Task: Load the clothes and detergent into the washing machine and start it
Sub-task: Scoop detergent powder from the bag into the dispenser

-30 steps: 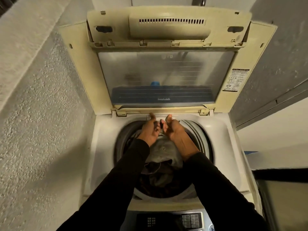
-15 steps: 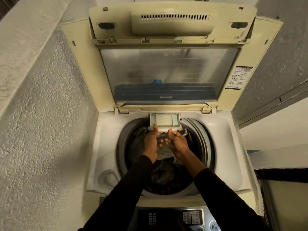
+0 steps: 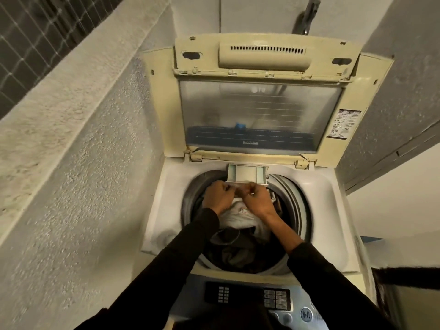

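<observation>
- Looking down into a top-loading washing machine [image 3: 164, 198] whose yellowed lid [image 3: 259, 96] stands raised against the rear wall, its clear window facing the viewer.
- Drum opening [image 3: 300, 210]: a round tub holding the clothes [image 3: 238, 234], a pale garment lying on top toward the back and darker fabric beneath and toward the front.
- Detergent drawer [image 3: 246, 173]: a small pale tray at the back rim of the tub, pulled out over the opening, with two compartments visible, a wider one at left and a narrower one at right; contents cannot be made out.
- Left hand [image 3: 217, 196]: held over the rear of the drum just below the drawer, fingers curled together and pinching the left end of a small pale item [image 3: 238, 186].
- Right hand [image 3: 256, 201]: just beside the left, fingers likewise bent inward and pinched on the right end of the same item; what the item is cannot be told through blur.
- Both forearms in black sleeves [image 3: 166, 270] reach across the front of the machine.
- Control panel [image 3: 250, 296]: dark button clusters and a round start/pause key [image 3: 306, 314] at the near edge, untouched.
- Rough plastered wall [image 3: 83, 186] at left; a tap [image 3: 307, 15] above the lid.
</observation>
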